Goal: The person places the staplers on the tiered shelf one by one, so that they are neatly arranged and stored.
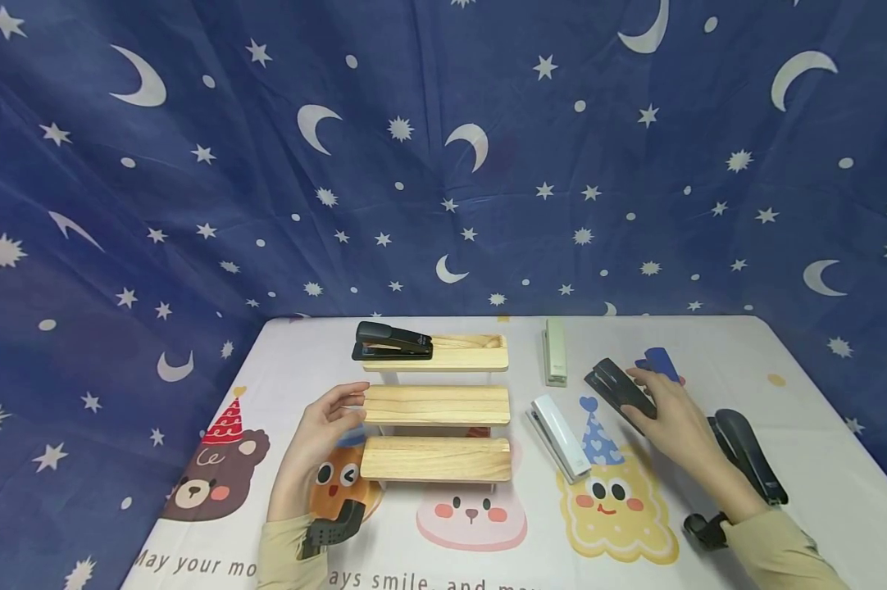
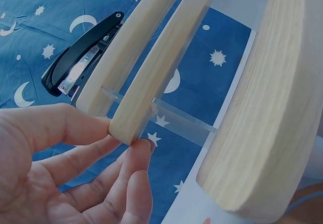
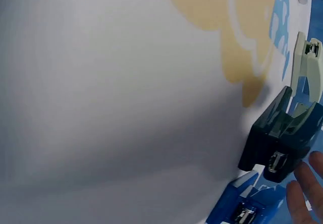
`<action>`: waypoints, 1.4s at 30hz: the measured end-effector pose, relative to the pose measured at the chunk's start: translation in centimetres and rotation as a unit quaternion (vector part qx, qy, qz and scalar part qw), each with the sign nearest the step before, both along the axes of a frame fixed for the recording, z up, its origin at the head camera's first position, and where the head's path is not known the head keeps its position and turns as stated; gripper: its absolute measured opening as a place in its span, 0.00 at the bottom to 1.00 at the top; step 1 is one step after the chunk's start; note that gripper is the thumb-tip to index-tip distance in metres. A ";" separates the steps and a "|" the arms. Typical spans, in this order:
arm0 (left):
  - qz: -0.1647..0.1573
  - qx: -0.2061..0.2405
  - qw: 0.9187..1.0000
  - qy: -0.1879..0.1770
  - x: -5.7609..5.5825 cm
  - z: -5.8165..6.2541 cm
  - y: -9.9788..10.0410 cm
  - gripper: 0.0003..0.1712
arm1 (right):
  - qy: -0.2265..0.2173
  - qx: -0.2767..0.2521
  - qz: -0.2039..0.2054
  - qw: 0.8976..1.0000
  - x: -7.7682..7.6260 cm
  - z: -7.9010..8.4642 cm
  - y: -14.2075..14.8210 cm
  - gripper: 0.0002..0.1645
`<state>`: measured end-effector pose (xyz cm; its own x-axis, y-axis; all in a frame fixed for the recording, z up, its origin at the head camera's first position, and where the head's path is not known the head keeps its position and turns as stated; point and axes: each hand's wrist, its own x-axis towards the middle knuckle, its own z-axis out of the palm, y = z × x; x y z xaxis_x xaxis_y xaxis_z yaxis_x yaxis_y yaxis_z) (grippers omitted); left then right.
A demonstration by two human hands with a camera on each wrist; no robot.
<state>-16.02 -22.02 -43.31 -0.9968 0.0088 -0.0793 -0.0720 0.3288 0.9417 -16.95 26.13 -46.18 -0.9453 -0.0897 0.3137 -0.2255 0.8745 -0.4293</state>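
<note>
My left hand pinches the left end of the middle board of a three-tier wooden display rack. In the left wrist view its thumb and fingers meet at the corner of that board. A black stapler lies on the left part of the top tier. My right hand grips a dark stapler between thumb and fingers, tilted over the table. In the right wrist view this dark stapler overlaps a blue stapler just beyond it.
Right of the rack lie a pale green stapler and a white stapler. The blue stapler is behind my right hand, and a large black stapler lies right of my forearm. A blue star-and-moon cloth hangs behind the table.
</note>
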 end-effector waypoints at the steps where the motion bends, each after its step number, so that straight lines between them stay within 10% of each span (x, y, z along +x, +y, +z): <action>1: 0.000 0.000 1.000 0.001 0.0 0.0 0.0 0.25 | -0.009 0.001 -0.003 1.000 0.0 -0.1 0.1 0.35; 15: 0.000 -0.005 1.000 -0.004 0.0 0.1 0.0 0.24 | -0.092 0.020 -0.027 0.995 -1.5 -0.9 0.5 0.36; 42: -0.004 0.003 1.000 -0.005 0.0 0.0 -0.1 0.25 | -0.101 0.002 -0.040 0.994 -2.0 -1.1 0.0 0.37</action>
